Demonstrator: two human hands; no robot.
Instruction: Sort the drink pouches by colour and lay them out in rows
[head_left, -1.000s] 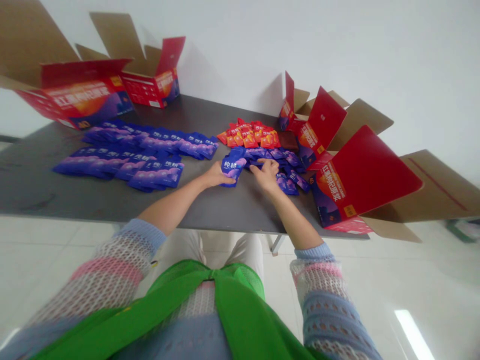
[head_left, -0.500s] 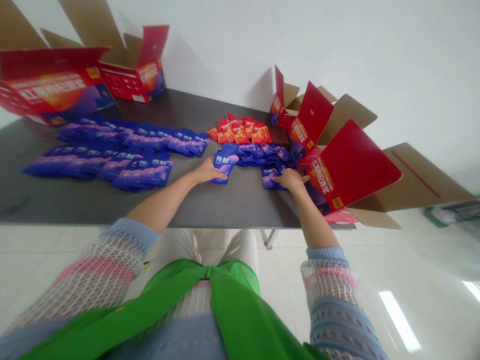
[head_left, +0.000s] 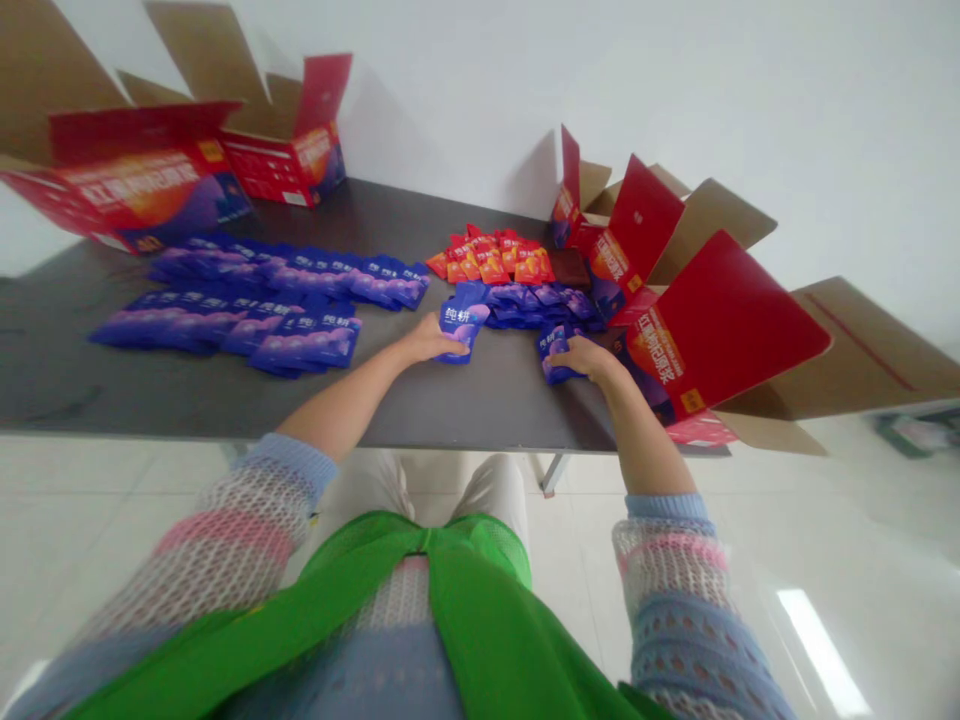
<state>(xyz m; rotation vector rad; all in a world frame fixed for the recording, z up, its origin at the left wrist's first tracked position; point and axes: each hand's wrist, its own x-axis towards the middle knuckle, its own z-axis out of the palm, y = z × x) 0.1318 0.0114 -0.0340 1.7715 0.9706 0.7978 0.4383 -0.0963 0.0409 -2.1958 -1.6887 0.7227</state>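
- Bright, diffuse indoor light spreads almost evenly over the smooth white wall (head_left: 450, 90).
- Soft grey shadow on it between 12 and 1 o'clock, beside an open red cardboard carton (head_left: 566, 212).
- Hard white glare on the glossy pale tiled floor (head_left: 574, 560) at 4 o'clock.
- Edges stretched, smeared at 10 o'clock.
- Fine print on the flat blue-purple pouches (head_left: 307, 342) blurred.

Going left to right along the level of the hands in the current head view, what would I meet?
Front row of blue pouches → left hand → held blue pouch → pouches under the right thumb → right hand → nearest red carton on the right, flaps open.
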